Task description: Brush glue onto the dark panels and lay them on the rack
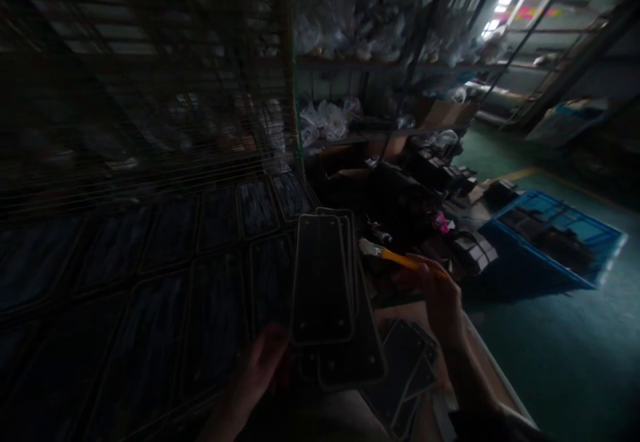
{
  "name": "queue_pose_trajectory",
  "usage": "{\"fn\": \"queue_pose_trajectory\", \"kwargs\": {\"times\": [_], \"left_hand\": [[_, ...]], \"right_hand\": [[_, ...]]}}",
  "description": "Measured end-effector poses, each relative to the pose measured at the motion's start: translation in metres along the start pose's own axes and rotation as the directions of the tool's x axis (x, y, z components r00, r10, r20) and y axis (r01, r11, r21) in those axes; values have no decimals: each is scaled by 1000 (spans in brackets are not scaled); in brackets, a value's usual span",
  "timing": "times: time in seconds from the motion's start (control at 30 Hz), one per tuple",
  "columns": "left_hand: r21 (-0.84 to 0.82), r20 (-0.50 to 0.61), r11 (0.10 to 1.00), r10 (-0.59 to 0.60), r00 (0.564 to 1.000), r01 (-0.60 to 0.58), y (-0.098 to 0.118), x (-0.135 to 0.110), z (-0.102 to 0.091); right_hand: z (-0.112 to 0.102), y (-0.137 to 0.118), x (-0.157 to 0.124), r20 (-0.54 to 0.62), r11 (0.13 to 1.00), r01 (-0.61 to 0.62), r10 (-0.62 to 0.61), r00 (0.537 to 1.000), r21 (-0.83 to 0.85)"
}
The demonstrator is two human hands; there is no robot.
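Note:
The scene is very dark. My left hand (263,362) grips the near end of a fanned stack of dark flat rectangular plates (325,282) with pale rims, held up in front of me. My right hand (435,292) is closed on a small brush with a yellow-orange handle (400,257), its pale bristles pointing left toward the plates' right edge. More of the same dark plates (407,369) lie on a brownish board below my right hand.
A wire rack (150,109) fills the left, with several dark plates (225,229) laid in rows on its shelf. Shelves with plastic bags (327,119) stand behind. A blue crate (550,242) sits on the green floor at right, near cardboard boxes (447,114).

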State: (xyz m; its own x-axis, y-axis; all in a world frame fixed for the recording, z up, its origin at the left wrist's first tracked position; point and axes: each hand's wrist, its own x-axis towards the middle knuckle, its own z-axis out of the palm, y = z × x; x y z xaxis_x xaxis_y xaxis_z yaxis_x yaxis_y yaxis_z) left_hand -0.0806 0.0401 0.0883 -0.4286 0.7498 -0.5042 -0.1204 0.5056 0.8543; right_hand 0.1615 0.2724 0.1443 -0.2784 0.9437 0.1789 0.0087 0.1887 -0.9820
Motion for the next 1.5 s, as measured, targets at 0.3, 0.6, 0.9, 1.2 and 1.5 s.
{"fn": "queue_pose_trajectory", "kwargs": {"times": [0.3,0.6,0.9,1.2,1.5], "left_hand": [[80,-44,988,135,990,-131,-7,14,3],[-29,-51,989,144,988,-146,0,6,5],[-232,35,970,83,996,-73,-7,6,9],[-282,29,956,93,995,-81,-5,5,11],[-240,18,970,51,999,-45,3,5,6]], "right_hand": [[81,-13,72,504,833,435,-228,833,-342],[96,-6,91,653,649,623,-247,715,-437],[48,-56,9,803,738,542,0,596,-402],[41,-69,-3,846,931,122,250,471,-343],[104,-28,87,714,943,276,-62,697,-188]]}}
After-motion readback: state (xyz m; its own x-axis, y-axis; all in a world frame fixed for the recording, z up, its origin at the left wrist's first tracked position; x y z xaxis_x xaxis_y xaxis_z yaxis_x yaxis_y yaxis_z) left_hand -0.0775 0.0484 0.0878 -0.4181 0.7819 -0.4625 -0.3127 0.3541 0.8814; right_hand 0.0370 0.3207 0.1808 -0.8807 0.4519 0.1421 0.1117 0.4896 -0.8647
